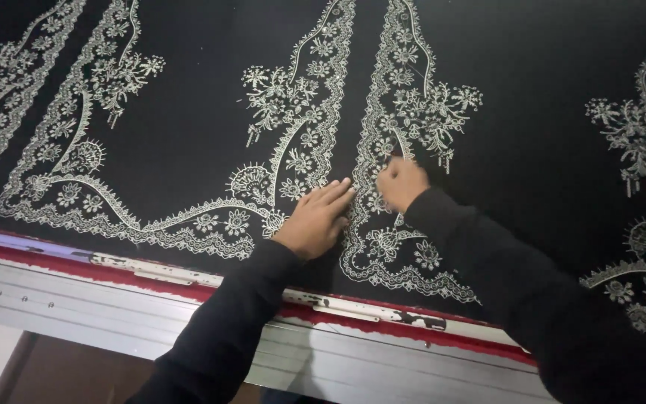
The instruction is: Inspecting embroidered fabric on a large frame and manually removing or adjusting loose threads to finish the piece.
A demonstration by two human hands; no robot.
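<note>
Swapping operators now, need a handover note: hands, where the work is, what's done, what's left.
Left hand: flat, palm down on the black cloth, fingers together, holding nothing.
Right hand: fingers curled on the white flower embroidery; any tool in it is hidden.
Cloth is stretched over the red-edged frame.
Done: white patterns cover much of the cloth.
Left: cannot tell from this view; plain black areas lie between the patterns.

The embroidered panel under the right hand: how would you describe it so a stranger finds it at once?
On the black fabric stretched over the red-edged frame, find the two pale floral panels near the middle. It is the right one, a tapering lace-like strip; the right hand is bunched on it, whereas the left hand lies flat beside it.
</note>
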